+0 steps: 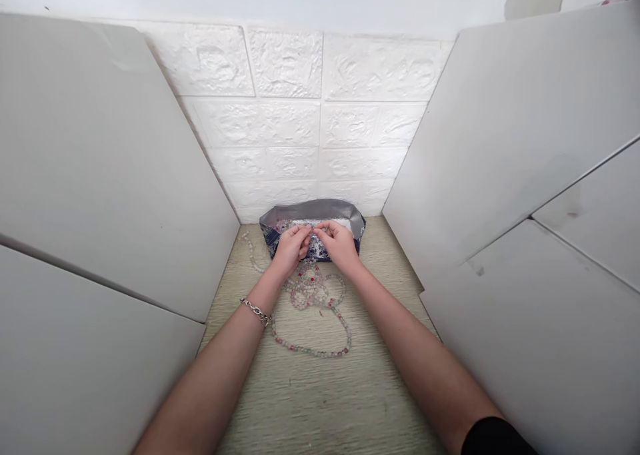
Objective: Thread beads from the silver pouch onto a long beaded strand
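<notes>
My left hand (293,248) and my right hand (337,244) meet above a dark blue patterned fabric pouch (313,225) with a silver lining, their fingertips pinched close together over its opening. Both hands seem to hold a strand of small pale and pink beads (310,295). Much of that strand lies in loose loops on the tabletop below my wrists, and a thin length runs off to the left of the pouch. The hands hide the middle of the pouch. A silver chain bracelet (256,311) circles my left wrist.
The pale wood-grain surface (320,402) forms a narrow bay. Large grey-white panels (100,155) stand close on the left, and similar panels (520,128) on the right. A white embossed brick-pattern wall (285,128) rises behind the pouch. A black sleeve (495,438) shows at lower right.
</notes>
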The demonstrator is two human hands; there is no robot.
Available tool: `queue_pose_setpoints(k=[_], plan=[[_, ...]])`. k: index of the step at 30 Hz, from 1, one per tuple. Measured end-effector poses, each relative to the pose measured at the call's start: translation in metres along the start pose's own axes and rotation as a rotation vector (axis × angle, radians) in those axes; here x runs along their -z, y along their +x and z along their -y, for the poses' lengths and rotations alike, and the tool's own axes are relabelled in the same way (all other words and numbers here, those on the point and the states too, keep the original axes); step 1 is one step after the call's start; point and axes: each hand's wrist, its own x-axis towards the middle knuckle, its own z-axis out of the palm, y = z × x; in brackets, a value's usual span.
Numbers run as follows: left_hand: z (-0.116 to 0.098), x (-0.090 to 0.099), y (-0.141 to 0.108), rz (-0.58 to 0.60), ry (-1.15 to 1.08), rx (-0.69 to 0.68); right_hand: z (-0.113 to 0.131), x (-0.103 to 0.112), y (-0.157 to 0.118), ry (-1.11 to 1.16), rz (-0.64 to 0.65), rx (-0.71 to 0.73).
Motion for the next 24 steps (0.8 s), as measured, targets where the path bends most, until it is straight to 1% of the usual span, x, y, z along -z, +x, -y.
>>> queue_pose_setpoints(k=[4, 8, 13, 17, 19, 24], plan=[[0.001, 0.000, 0.000, -0.014, -0.016, -0.024, -0.002, -0.001, -0.001, -0.006, 0.004, 0.028], [0.003, 0.001, 0.000, 0.004, 0.021, -0.044, -0.004, -0.002, -0.002, -0.006, 0.019, 0.031], [0.004, 0.001, 0.000, 0.013, 0.040, -0.035, -0.006, -0.003, -0.002, 0.045, -0.006, 0.030], [0.004, 0.001, 0.001, 0.008, 0.031, -0.029, -0.003, -0.002, -0.003, 0.056, -0.016, 0.025], [0.003, 0.002, 0.001, 0.022, 0.001, -0.025, 0.000, -0.001, -0.003, 0.048, -0.022, 0.027], [-0.001, 0.003, 0.000, 0.103, -0.027, -0.008, 0.007, 0.003, -0.001, 0.032, 0.001, 0.068]])
